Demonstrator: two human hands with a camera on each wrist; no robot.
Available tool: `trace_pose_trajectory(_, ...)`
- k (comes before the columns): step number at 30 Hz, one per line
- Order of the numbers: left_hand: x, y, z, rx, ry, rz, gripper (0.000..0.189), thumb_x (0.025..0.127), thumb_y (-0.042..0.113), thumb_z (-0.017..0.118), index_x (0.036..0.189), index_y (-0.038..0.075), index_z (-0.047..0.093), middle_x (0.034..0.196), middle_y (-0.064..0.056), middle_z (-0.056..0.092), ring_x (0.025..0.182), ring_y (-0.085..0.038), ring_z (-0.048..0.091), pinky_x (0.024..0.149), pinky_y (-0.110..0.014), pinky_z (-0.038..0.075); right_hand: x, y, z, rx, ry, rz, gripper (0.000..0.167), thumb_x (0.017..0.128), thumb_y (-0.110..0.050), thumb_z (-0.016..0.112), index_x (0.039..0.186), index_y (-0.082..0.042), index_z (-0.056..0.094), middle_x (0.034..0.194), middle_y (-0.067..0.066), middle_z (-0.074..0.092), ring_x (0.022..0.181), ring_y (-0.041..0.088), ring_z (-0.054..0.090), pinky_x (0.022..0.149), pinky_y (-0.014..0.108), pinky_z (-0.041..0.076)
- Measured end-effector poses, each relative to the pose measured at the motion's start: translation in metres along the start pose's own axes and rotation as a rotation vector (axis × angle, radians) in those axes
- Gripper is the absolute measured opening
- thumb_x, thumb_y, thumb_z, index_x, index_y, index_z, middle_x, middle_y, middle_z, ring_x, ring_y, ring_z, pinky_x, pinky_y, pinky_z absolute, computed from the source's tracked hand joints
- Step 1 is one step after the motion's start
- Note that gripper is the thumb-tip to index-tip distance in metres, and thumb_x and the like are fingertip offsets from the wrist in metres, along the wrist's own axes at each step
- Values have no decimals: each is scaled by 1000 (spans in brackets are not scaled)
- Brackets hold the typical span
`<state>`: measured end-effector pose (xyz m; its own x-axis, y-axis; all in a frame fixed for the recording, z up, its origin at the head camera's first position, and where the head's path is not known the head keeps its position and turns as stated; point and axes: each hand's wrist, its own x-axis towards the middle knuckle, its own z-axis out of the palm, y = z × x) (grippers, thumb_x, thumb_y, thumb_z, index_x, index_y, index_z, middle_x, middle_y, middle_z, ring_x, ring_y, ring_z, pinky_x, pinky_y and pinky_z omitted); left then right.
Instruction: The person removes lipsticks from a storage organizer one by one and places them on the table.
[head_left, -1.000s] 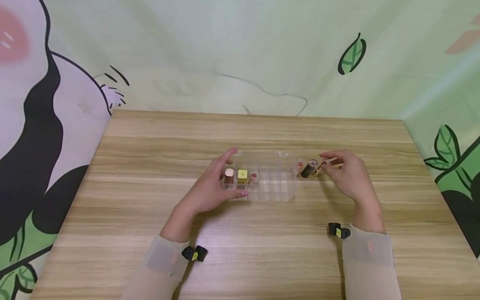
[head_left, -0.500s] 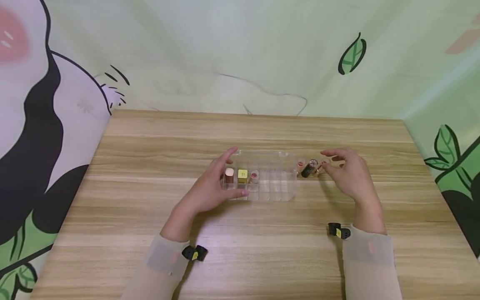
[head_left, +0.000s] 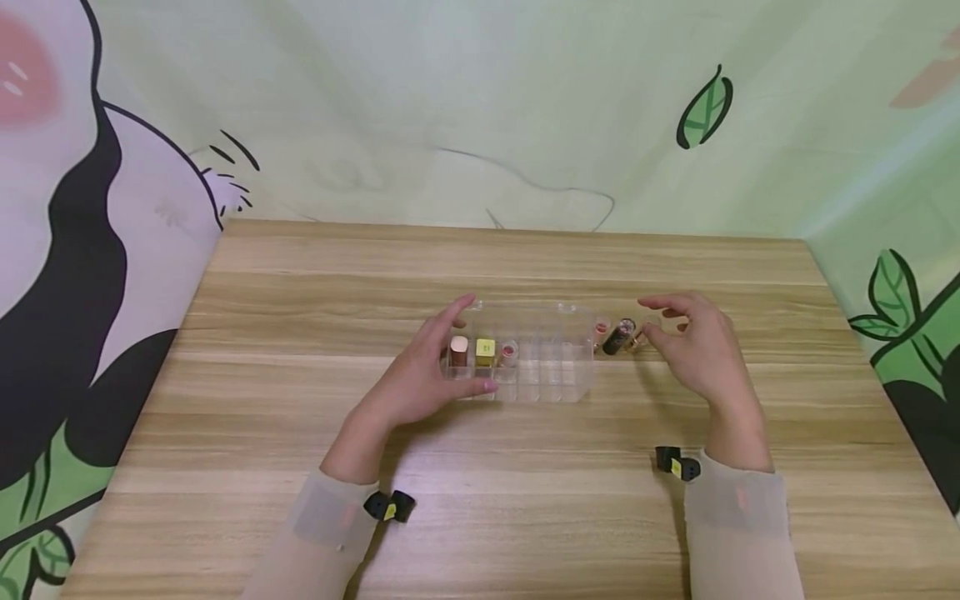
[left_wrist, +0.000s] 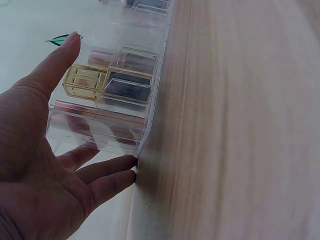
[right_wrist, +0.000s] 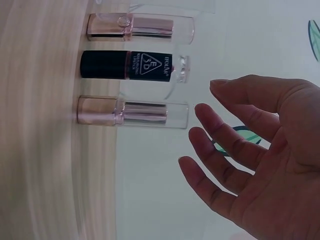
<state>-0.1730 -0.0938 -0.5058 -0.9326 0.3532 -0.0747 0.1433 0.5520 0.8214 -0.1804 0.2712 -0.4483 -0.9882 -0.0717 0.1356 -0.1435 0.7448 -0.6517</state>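
Observation:
My left hand (head_left: 420,379) holds the left end of a clear lipstick organizer (head_left: 555,387), thumb along its front and fingers at the end and back. Inside it, a brown lipstick (head_left: 459,354), a yellow-gold lipstick (head_left: 485,353) and a clear-capped lipstick (head_left: 509,353) fill the leftmost slots. Right of the organizer three lipsticks stand upright: a pink-gold lipstick (right_wrist: 150,27), a black lipstick (right_wrist: 127,65) and another pink-gold lipstick (right_wrist: 145,114). My right hand (head_left: 693,346) hovers by the last one, fingers spread and loosely bent; a gap separates fingertips and caps in the right wrist view.
Everything stands on a wood-grain table (head_left: 525,500). A wall (head_left: 450,108) with painted leaves rises behind the table's back edge. Several slots at the organizer's right side show bare clear dividers.
My right thumb and forefinger, close together at the rightmost lipstick's cap a second ago, have spread apart and lifted slightly. That lipstick stays standing. My left hand and the organizer have not moved.

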Motion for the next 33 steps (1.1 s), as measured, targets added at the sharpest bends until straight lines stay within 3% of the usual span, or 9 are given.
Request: trace_pose_trajectory(33, 2, -1, 0, 3, 11, 16, 117, 80, 51, 94, 165, 59, 13, 155, -6, 47, 141, -35, 52, 115, -63, 42, -6, -23, -2, 28, 23, -55, 29, 99, 0, 71, 128, -2, 75, 128, 19, 68, 111, 36, 64, 94, 54, 48)
